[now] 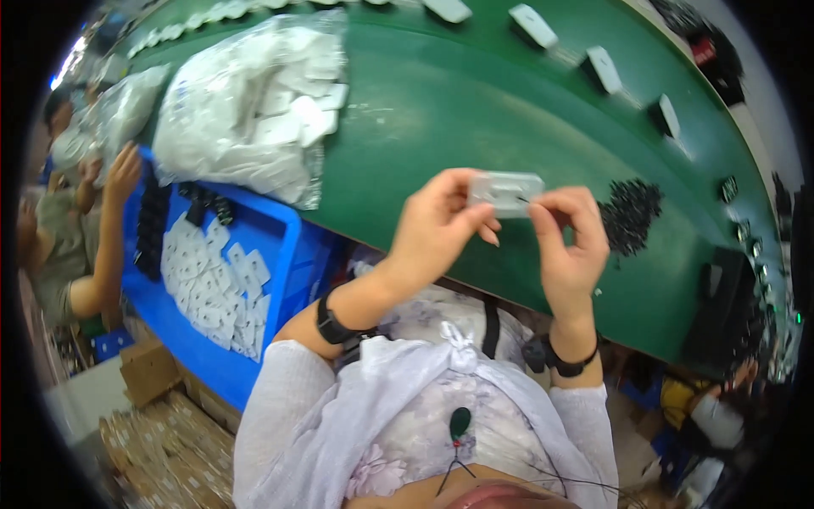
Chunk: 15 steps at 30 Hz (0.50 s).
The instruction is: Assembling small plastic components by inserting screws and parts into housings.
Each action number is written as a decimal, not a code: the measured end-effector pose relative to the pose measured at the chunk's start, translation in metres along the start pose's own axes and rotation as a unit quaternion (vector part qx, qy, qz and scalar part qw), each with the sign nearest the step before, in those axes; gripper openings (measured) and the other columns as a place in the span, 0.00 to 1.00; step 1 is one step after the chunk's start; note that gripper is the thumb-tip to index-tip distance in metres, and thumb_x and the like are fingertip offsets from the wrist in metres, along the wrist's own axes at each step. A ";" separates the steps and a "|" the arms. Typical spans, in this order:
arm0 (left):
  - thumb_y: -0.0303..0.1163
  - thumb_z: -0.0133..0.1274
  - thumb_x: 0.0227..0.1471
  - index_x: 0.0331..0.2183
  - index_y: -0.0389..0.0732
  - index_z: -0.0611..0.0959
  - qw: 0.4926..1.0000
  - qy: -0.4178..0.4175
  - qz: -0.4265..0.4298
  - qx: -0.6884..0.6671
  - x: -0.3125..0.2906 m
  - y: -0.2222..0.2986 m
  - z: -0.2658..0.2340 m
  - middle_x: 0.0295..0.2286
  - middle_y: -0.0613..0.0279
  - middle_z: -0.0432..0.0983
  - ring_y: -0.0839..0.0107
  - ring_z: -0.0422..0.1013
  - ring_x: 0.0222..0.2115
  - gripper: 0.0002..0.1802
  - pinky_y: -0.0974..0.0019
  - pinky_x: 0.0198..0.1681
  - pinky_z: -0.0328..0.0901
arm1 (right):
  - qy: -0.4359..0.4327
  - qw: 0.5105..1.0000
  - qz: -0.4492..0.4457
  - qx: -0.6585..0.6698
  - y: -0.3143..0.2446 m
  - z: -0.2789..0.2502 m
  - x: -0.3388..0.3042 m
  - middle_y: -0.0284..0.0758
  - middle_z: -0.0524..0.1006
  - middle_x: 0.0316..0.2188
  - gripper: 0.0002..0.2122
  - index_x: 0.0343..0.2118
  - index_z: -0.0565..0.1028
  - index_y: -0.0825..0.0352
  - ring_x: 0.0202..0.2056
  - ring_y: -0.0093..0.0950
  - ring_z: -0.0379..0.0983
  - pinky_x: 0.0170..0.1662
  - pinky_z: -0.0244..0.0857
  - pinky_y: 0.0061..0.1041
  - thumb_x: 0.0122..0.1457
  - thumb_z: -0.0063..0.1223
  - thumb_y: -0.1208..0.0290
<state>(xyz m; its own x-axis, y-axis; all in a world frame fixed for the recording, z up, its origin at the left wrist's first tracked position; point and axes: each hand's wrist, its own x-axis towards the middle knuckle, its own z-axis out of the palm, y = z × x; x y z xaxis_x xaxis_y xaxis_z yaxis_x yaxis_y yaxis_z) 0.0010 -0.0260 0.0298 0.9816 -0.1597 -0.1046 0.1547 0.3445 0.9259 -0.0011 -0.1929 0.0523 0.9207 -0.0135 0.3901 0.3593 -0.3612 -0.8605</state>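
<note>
My left hand (434, 219) grips the left end of a white, partly see-through plastic casing (509, 184), with the thumb below and the fingers behind. At the casing's right end, my right hand (572, 233) has thumb and forefinger pinched together. A small dark piece (523, 200) shows at those fingertips, against the casing; its exact shape is too small to make out. Both hands are above the near part of the green table (407, 110). Just right of my right hand lies a pile of small black parts (630, 215).
A clear bag of white plastic pieces (254, 102) lies at the left. Below it, a blue bin (292, 242) holds white flat pieces and black parts. White casings (602, 69) line the far edge. A black box (721, 301) stands right. Another person's arm (110, 242) reaches in left.
</note>
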 end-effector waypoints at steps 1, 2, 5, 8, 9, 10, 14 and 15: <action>0.17 0.49 0.54 0.41 0.30 0.73 1.000 0.005 0.002 0.011 0.000 0.001 -0.002 0.30 0.57 0.75 0.74 0.74 0.27 0.10 0.72 0.32 0.71 | 0.004 1.000 0.000 0.011 0.001 0.005 0.002 0.32 0.70 0.26 0.03 0.28 0.75 0.69 0.24 0.20 0.66 0.26 0.59 0.17 0.51 0.58 0.81; 0.18 0.49 0.54 0.38 0.30 0.74 1.000 0.009 0.005 0.022 0.000 0.002 -0.004 0.30 0.56 0.76 0.73 0.74 0.28 0.07 0.71 0.34 0.71 | 0.008 1.000 -0.001 0.021 0.002 0.009 0.003 0.32 0.70 0.25 0.03 0.27 0.76 0.69 0.25 0.22 0.66 0.26 0.60 0.18 0.50 0.59 0.81; 0.20 0.49 0.55 0.37 0.30 0.74 0.999 -0.008 -0.025 0.024 0.003 0.006 -0.003 0.30 0.56 0.76 0.73 0.75 0.29 0.06 0.72 0.36 0.70 | 0.010 1.000 -0.020 -0.015 0.009 0.009 0.003 0.29 0.69 0.27 0.04 0.29 0.77 0.67 0.26 0.19 0.64 0.28 0.56 0.16 0.50 0.61 0.78; 0.20 0.48 0.56 0.40 0.28 0.75 0.999 -0.013 -0.015 0.048 0.002 0.003 -0.001 0.35 0.58 0.72 0.72 0.76 0.30 0.08 0.71 0.38 0.71 | 0.015 0.999 -0.018 -0.025 0.012 0.009 0.000 0.30 0.70 0.27 0.05 0.28 0.77 0.66 0.26 0.20 0.64 0.27 0.56 0.17 0.49 0.62 0.77; 0.20 0.48 0.56 0.40 0.28 0.75 0.999 -0.016 -0.016 0.047 0.001 0.001 0.000 0.35 0.58 0.72 0.72 0.76 0.30 0.08 0.71 0.38 0.71 | 0.011 0.999 -0.034 -0.030 0.014 0.010 -0.002 0.30 0.70 0.26 0.05 0.28 0.77 0.66 0.26 0.21 0.64 0.27 0.57 0.18 0.49 0.62 0.77; 0.19 0.47 0.56 0.40 0.28 0.75 0.999 -0.016 -0.015 0.037 0.001 0.000 0.001 0.37 0.58 0.71 0.71 0.76 0.31 0.09 0.70 0.38 0.71 | 0.006 0.998 -0.050 -0.033 0.015 0.011 -0.003 0.30 0.70 0.26 0.04 0.28 0.77 0.66 0.26 0.22 0.64 0.27 0.57 0.19 0.49 0.62 0.77; 0.19 0.48 0.56 0.40 0.27 0.75 0.999 -0.025 0.013 0.021 -0.001 -0.005 0.004 0.39 0.56 0.68 0.68 0.76 0.33 0.09 0.69 0.39 0.71 | 0.014 0.997 -0.042 -0.058 0.016 0.013 -0.007 0.31 0.70 0.25 0.05 0.27 0.75 0.67 0.26 0.23 0.64 0.27 0.58 0.19 0.50 0.61 0.78; 0.19 0.48 0.56 0.40 0.27 0.75 0.999 -0.029 0.013 0.020 -0.001 -0.005 0.006 0.39 0.56 0.68 0.68 0.76 0.33 0.09 0.69 0.39 0.71 | 0.016 0.997 -0.041 -0.061 0.015 0.013 -0.008 0.31 0.70 0.25 0.05 0.27 0.75 0.67 0.26 0.23 0.64 0.27 0.58 0.19 0.50 0.61 0.78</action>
<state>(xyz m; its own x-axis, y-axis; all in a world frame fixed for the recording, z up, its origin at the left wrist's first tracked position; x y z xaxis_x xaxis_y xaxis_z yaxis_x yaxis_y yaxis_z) -0.0011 -0.0333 0.0277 0.9770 -0.2042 -0.0611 0.1242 0.3123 0.9418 -0.0009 -0.1862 0.0317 0.8828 -0.0086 0.4696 0.4103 -0.4727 -0.7799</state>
